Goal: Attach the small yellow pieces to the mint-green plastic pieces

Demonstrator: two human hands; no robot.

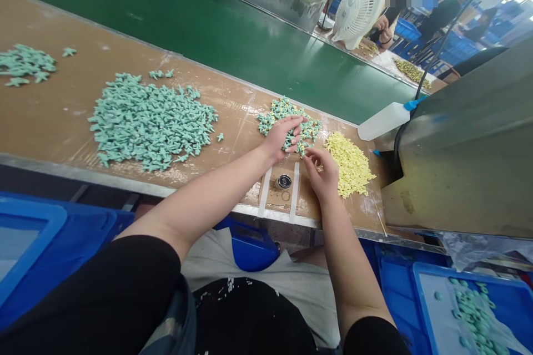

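Observation:
My left hand [283,136] rests on a small heap of teal-and-yellow pieces [278,111], its fingers curled round several of them. My right hand [322,172] sits just to the right, fingertips pinched together close to the left hand; what they pinch is too small to name. A pile of yellow pieces [352,163] lies right beside the right hand. A small round metal fixture [284,181] sits in a taped square on the brown table [62,116], just below both hands.
A big pile of teal pieces [150,122] and a smaller one [25,64] lie to the left. A green conveyor belt [187,16] runs behind. A white squeeze bottle [383,120], a grey machine [470,150], blue bins [470,299], a fan [360,8] and another person are around.

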